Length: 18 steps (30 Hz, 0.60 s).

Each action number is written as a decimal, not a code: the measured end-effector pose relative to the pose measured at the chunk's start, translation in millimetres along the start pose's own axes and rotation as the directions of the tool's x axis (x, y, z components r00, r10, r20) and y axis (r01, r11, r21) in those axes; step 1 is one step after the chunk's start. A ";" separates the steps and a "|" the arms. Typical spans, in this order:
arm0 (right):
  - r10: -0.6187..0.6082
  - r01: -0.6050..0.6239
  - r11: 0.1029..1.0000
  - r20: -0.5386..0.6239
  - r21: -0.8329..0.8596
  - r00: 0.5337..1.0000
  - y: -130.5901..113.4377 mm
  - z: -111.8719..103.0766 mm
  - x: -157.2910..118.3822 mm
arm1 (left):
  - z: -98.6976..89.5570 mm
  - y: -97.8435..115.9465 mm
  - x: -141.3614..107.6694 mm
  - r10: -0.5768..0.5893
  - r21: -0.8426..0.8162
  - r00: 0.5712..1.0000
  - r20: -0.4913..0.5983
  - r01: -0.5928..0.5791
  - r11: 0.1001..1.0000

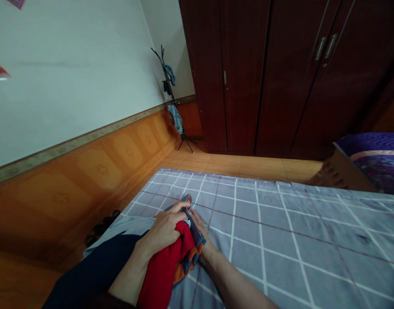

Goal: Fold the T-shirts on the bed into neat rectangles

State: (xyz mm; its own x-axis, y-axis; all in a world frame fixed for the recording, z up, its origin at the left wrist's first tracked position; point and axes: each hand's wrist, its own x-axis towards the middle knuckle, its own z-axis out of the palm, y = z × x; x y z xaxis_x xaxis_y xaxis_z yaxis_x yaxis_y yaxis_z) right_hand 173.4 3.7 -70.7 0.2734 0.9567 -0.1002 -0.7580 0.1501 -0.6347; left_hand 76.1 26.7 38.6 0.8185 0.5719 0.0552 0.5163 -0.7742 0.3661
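A dark grey and orange garment (197,234) lies bunched on the near part of the checked bed sheet (248,214). My left hand (167,227) lies over it from the left, fingers bent and closed on the cloth. Low against the sheet, my right hand (200,225) grips the garment's right side, its palm and most fingers hidden by the fabric. A red cloth (171,266) spreads under my left wrist, against the grey and orange one. Left of my left forearm are a navy cloth (100,266) and a pale cloth (132,224).
Beyond the bed stands a dark red wardrobe (242,77). A black coat rack (172,92) with a few items on it stands in the corner. Purple bedding (377,159) lies at the right. Dark round objects (102,225) sit by the tiled wall (103,167).
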 end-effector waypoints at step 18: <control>0.026 -0.018 0.995 0.083 -0.098 0.996 -10.0 -3.0 -4.1 | -5.7 0.3 -3.6 -0.013 -0.009 0.999 -0.043 0.012 1.000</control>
State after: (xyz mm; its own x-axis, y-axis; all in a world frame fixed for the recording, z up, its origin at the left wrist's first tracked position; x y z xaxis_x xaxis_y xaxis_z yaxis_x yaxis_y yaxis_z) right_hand 181.6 -2.4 -66.3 0.2036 0.9776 -0.0531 -0.7012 0.1078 -0.7048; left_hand 71.9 25.9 43.7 0.8004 0.5927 0.0904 0.5240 -0.7649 0.3746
